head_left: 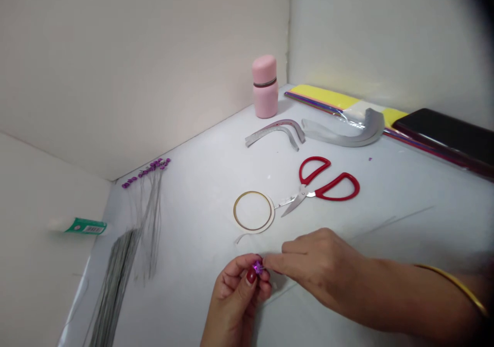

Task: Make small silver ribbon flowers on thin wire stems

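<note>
Purple bead (pixel 258 267) is pinched in my left hand (pixel 235 298), held above the desk (pixel 193 223) for working access; my right hand (pixel 316 270) reaches in to it, though I cannot tell whether it grips; red-handled scissors (pixel 328 179) lie clear behind.

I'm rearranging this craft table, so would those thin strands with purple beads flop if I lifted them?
The thin grey strands will probably droop and flex rather than hold their shape, since they lie in loose, slightly curved lines. The purple beads along their top look small and likely light, though they may swing and tangle the strands.
</note>
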Action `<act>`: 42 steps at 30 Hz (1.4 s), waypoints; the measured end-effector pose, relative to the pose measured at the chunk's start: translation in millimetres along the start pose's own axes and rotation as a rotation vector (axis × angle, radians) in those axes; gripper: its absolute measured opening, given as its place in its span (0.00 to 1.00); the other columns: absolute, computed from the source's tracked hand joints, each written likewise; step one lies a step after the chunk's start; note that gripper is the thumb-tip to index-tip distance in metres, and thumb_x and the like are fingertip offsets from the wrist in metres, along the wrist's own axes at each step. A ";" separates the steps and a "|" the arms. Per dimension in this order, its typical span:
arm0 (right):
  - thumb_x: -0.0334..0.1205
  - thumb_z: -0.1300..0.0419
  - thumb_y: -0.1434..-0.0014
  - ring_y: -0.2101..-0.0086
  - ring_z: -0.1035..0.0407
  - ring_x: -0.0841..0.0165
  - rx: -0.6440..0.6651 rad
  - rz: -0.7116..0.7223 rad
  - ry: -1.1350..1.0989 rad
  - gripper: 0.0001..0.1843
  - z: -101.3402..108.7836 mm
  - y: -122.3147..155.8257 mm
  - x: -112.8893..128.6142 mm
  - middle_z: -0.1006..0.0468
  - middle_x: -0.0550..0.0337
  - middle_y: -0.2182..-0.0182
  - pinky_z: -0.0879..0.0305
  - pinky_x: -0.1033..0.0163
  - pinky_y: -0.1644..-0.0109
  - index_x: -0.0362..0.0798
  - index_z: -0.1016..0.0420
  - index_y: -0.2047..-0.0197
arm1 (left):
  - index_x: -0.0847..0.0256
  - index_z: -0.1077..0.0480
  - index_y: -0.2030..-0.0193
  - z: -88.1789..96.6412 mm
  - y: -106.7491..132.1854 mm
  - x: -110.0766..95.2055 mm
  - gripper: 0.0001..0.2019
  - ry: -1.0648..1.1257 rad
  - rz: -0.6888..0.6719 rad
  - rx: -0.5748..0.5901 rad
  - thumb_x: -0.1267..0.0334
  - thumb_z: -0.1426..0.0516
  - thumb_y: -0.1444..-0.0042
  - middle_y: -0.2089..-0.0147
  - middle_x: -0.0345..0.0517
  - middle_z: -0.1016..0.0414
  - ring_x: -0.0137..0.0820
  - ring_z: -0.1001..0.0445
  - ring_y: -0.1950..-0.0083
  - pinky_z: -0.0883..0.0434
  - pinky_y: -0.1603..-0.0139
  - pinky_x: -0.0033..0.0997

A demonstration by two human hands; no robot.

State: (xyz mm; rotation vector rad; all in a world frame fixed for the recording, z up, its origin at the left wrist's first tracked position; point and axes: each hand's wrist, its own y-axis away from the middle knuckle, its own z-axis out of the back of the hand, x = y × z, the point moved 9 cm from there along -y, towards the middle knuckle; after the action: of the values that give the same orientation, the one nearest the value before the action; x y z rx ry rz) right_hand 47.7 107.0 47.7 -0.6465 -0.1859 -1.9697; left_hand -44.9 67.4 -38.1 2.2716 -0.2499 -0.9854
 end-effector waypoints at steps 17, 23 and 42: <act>0.27 0.54 0.43 0.78 0.39 0.70 0.049 -0.021 0.057 0.12 -8.1 3.0 -4.3 0.29 0.63 0.76 0.52 0.65 0.75 0.48 0.33 0.62 | 0.64 0.22 0.77 10.1 -1.1 -6.1 0.13 -0.112 -0.105 -0.078 0.66 0.29 0.74 0.78 0.46 0.22 0.23 0.27 0.77 0.29 0.74 0.16; 0.27 0.53 0.44 0.76 0.36 0.69 0.107 -0.016 0.115 0.12 -10.7 3.4 -5.6 0.27 0.61 0.74 0.50 0.65 0.74 0.48 0.33 0.60 | 0.63 0.22 0.78 8.2 -1.6 -8.9 0.13 -0.199 -0.137 -0.093 0.64 0.29 0.76 0.80 0.45 0.22 0.23 0.27 0.79 0.30 0.75 0.16; 0.26 0.51 0.47 0.78 0.37 0.69 0.086 0.027 0.150 0.13 -9.8 5.4 -2.9 0.27 0.63 0.75 0.54 0.64 0.76 0.48 0.32 0.60 | 0.64 0.22 0.77 7.2 -3.4 -6.7 0.11 -0.237 -0.148 -0.037 0.65 0.30 0.71 0.79 0.44 0.22 0.22 0.27 0.79 0.31 0.75 0.15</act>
State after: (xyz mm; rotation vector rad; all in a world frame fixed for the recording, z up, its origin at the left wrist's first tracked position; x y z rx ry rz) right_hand 49.8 102.9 37.2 -0.4418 -0.1674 -1.9636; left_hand -54.9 69.3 -40.0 2.1633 -0.1636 -1.3275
